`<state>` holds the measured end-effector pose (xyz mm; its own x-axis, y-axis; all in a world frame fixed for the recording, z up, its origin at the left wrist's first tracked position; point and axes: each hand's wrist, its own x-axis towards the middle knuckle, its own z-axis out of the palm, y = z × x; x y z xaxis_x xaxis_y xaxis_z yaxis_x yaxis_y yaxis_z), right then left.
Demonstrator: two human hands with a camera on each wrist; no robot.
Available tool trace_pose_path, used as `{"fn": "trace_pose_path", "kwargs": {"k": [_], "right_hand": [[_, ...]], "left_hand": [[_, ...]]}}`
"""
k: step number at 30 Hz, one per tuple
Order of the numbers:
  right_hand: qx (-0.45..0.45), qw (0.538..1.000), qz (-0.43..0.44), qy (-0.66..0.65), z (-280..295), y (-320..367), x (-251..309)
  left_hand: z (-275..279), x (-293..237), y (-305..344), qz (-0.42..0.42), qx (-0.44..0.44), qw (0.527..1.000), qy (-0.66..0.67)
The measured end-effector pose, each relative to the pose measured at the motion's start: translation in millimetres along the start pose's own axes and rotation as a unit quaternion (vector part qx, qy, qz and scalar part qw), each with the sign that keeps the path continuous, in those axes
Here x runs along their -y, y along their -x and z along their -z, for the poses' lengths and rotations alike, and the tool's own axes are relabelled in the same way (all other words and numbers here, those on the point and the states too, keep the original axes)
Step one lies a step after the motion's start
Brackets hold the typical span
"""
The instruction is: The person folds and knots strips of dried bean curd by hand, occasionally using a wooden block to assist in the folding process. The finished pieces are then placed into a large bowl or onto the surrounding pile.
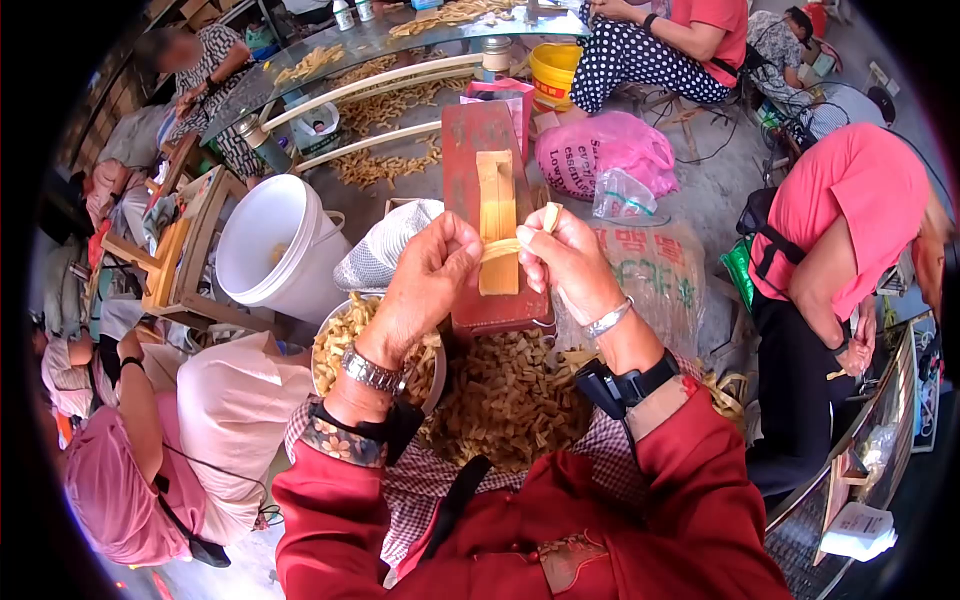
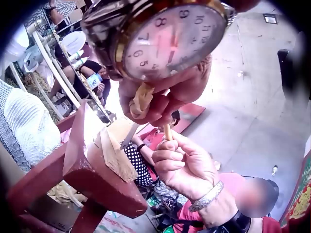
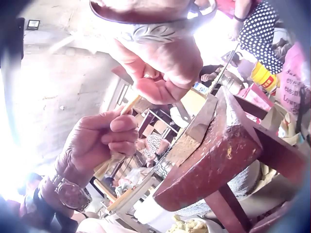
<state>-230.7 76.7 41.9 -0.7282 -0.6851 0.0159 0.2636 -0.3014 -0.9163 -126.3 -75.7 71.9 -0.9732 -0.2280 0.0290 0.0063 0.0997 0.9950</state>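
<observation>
A pale yellow strip (image 1: 503,246) is stretched between the two hands, above a small wooden board (image 1: 498,205) on a red wooden bench (image 1: 465,160). My left hand (image 1: 432,255) pinches one end of it between thumb and fingers. The other end is pinched by my right hand (image 1: 572,262), with a short tail of the strip sticking up past the thumb. In the right wrist view, the strip (image 3: 130,104) runs taut from hand to hand. A thin metal blade (image 3: 183,111) stands up by the board at the bench top.
Many small yellow pieces (image 1: 505,400) lie heaped at the lap, and more fill a bowl (image 1: 438,378) on the left. A white bucket (image 1: 320,255) stands beyond it. Pink (image 1: 610,150) and clear plastic bags (image 1: 660,280) lie right of the bench. Other people sit close on both sides.
</observation>
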Motion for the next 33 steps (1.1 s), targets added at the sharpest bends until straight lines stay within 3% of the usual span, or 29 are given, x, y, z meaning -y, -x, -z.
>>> {"fn": "trace_pose_path", "kwargs": {"k": [5,8,14,23,26,29,33], "right_hand": [[-0.018,1.0,-0.008,0.021,9.6,-31.1,-7.2],[-0.033,0.999,-0.017,0.015,13.4,-38.2,-10.7],[-0.041,0.998,-0.041,0.019,18.8,-45.6,-11.2],[-0.056,0.996,-0.054,0.049,21.7,-51.2,-14.2],[-0.052,0.994,-0.069,0.068,22.3,-50.7,-19.2],[-0.058,0.994,-0.068,0.066,25.9,-50.4,-23.1],[0.029,0.995,-0.079,0.058,24.4,-39.0,-3.1]], "left_hand": [[10.5,11.8,-31.0,-0.015,0.004,0.999,-0.037],[14.4,9.3,-39.5,0.026,0.021,0.998,-0.056],[18.1,22.0,-57.0,0.003,0.019,1.0,-0.016],[19.9,29.8,-68.5,-0.044,0.014,0.996,-0.077],[18.4,36.1,-69.8,-0.053,0.011,0.99,-0.128],[26.1,63.0,-72.3,-0.105,-0.055,0.953,-0.279],[30.5,45.2,-64.2,0.039,-0.006,0.999,-0.016]]}}
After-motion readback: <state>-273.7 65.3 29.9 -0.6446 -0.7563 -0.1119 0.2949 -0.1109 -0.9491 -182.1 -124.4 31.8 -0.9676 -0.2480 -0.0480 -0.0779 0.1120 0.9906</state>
